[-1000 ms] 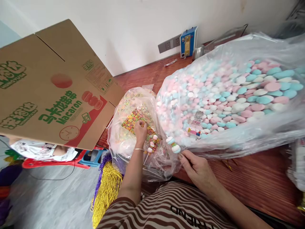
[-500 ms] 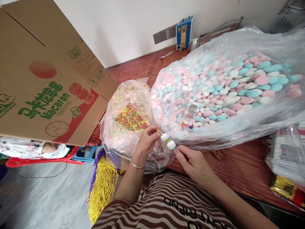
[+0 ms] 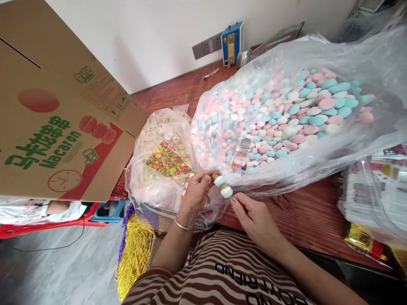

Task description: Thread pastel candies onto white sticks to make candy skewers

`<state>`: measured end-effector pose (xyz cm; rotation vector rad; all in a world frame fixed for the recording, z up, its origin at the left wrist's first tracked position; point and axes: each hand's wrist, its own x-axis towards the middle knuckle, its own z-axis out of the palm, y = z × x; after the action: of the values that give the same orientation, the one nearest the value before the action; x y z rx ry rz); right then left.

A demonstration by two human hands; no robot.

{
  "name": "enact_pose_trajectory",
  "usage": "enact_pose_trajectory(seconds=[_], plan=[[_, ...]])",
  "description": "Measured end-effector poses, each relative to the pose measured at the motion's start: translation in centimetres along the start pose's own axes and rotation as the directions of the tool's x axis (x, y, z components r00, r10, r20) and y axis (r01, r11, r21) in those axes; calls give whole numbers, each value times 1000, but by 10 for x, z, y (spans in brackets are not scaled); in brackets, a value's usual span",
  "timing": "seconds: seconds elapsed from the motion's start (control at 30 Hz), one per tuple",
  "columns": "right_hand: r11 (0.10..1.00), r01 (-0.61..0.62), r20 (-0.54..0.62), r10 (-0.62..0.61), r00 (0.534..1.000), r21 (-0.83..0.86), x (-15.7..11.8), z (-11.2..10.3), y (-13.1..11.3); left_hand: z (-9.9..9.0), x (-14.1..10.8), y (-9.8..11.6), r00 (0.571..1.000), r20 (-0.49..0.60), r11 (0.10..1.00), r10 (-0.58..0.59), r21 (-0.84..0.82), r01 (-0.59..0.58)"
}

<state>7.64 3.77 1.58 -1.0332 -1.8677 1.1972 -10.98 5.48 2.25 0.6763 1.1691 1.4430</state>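
A candy skewer (image 3: 223,187) slants between my hands, threaded with white-and-pale-blue marshmallow discs and orange-green ring-shaped cereal pieces. My left hand (image 3: 197,190) is closed at its upper end, fingertips at the cereal rings there. Whitish bits peek out beside that hand's knuckles, too covered to make out. At the lower end, my right hand (image 3: 252,214) pinches the stick between thumb and forefinger; the stick itself is mostly hidden. Just behind the left hand lies a clear bag of colourful cereal rings (image 3: 168,159). A large clear bag of pink, white and blue marshmallow discs (image 3: 286,123) spreads behind the skewer.
A cardboard box (image 3: 73,140) rises at left. Along the wall stand a blue device (image 3: 232,44) and a metal cup (image 3: 243,58). Plastic packages (image 3: 372,199) lie at right on the wooden table (image 3: 305,212). Gold fringe (image 3: 136,254) hangs below, near a red stool (image 3: 95,218).
The view has shifted, moving the background left. Cereal at the skewer's upper end now sits against the top marshmallow, where bare stick showed before. My right hand keeps its pinch.
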Motion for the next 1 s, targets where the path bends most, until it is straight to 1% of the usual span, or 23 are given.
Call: enact_pose_trajectory(seconds=[0.1,0.17,0.23,0.3,0.37,0.43,0.53,0.6,0.67,0.77,0.87,1.0], plan=[[997,64,-58,-66,996,-38,-2,1,1,22,-9,3,999,23,989,-47,-140,50],[987,116,-91,-126,988,-111,-4,2,1,40,-16,5,995,45,971,-88,-217,95],[970,142,-120,-167,979,-196,-6,2,2,57,-23,5,993,56,952,-105,-283,117],[959,138,-153,-179,972,-248,-7,2,3,70,-28,2,995,62,943,-84,-318,99],[954,136,-183,-189,965,-266,-6,0,3,79,-30,-2,998,55,946,-35,-320,51],[946,140,-190,-200,961,-292,-6,-5,2,84,-29,-5,1000,25,952,-18,-305,24],[915,132,-146,-201,969,-381,-7,-13,0,86,-22,-5,999,-24,950,-21,-313,12],[867,161,-120,-244,962,-472,-9,-16,-1,86,-18,-5,999,-32,940,-13,-341,2],[801,197,-118,-315,942,-565,-11,-17,0,87,-17,-5,1000,-24,934,-12,-358,3],[737,211,-121,-370,921,-642,-13,-15,2,90,-19,-8,1000,-20,932,-19,-362,10],[725,220,-117,-383,916,-653,-14,-12,5,93,-22,-13,1000,-3,939,-8,-344,7],[738,230,-133,-397,908,-634,-15,-9,8,94,-25,-20,999,35,946,14,-324,-2]])
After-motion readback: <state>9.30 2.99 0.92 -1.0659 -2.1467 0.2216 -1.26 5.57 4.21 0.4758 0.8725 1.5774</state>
